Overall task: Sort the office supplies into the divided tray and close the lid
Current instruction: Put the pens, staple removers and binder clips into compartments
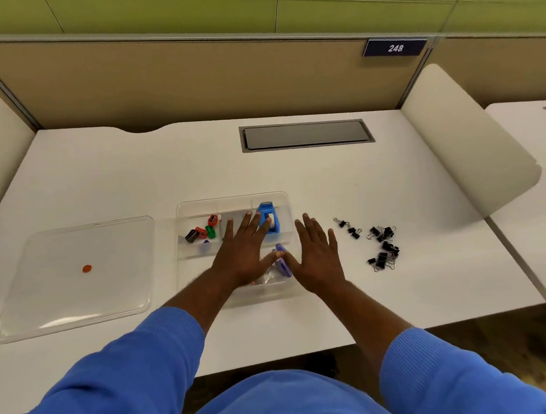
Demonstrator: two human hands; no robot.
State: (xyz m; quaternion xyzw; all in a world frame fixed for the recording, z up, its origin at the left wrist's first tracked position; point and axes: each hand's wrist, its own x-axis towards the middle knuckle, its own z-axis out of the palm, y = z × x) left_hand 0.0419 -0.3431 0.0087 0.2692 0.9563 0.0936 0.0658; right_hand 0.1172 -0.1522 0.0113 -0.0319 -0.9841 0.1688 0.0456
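Our left grip [240, 250] hovers flat over the tray [201, 208], and our right grip [316, 255] is just beside it. Both are spread wide, holding nothing. The binder clips [377, 231] lie unsorted centre-right on the counter [135, 170]; the lid [78, 282] sits left, off for filling.

A single view is given, taken by a wide-angle camera worn on the person's head. It is directed forward and steeply down over the white rectangular desk top [328, 187]. The near edge of the desk is looked over from above, and the blue knitted sleeves [131, 369] are seen entering from the bottom of the frame. The clear plastic divided tray [232, 198] is framed near the centre, at arm's reach. The beige fabric partition panel [194, 83] and the green wall [157, 9] are faced at the top. Straight edges are bowed toward the frame's sides by the lens.
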